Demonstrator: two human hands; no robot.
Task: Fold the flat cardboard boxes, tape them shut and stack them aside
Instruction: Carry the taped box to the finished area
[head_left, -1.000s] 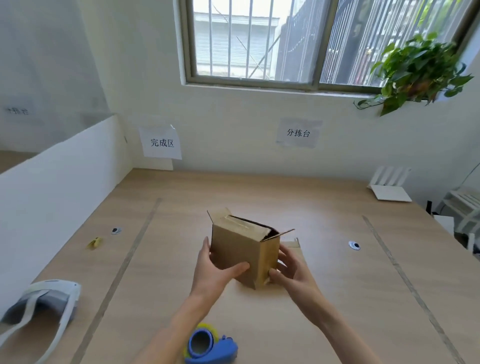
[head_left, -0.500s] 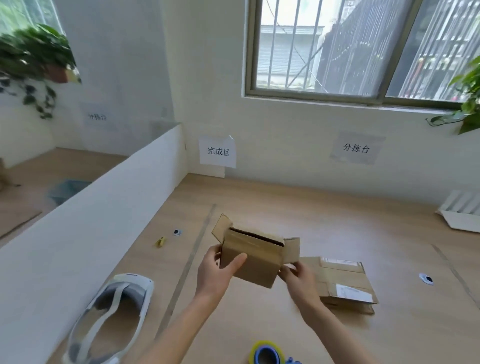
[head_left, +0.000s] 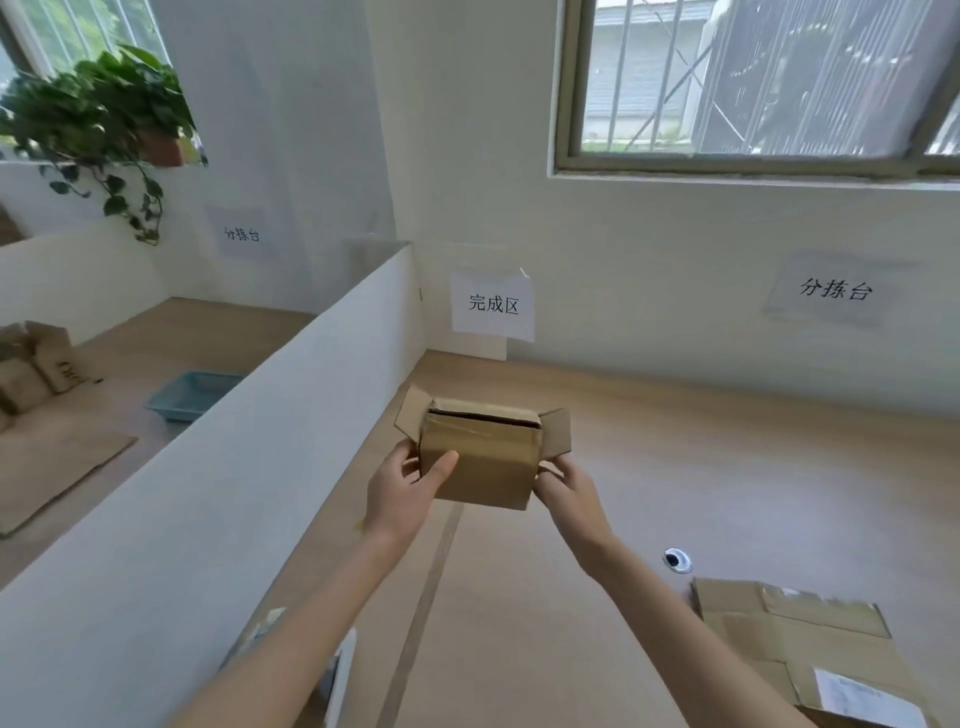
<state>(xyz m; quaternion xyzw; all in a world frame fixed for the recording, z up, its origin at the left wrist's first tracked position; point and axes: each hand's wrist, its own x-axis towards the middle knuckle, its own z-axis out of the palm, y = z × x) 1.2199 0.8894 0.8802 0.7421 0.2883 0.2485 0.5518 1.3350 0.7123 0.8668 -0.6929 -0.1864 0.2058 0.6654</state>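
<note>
you held the small cardboard box (head_left: 480, 460) up in the middle of the frame, off the wooden table (head_left: 701, 467), with its two side flaps sticking out and a dark slit showing along the top edge. your left hand (head_left: 402, 491) gripped its left side, thumb laid across the front face and the other fingers curled behind where they could not be seen. your right hand (head_left: 569, 493) clasped the lower right corner; its fingertips were tucked under the right flap, and how far they wrapped round the back was hidden by the box. what lay inside the box could not be made out through the slit. at the lower right of the frame a stack of flat cardboard (head_left: 800, 644) lay on the table, cut off by the bottom edge, with a white label on it too blurred to read. just above it a small round grommet (head_left: 677, 560) sat in the tabletop. a white divider wall (head_left: 208, 493) ran from the lower left toward the centre, and your left forearm covered most of a white object (head_left: 343, 670) at the bottom edge, so you could not tell what it was. on the back wall a paper sign (head_left: 492, 305) hung above the box.
</note>
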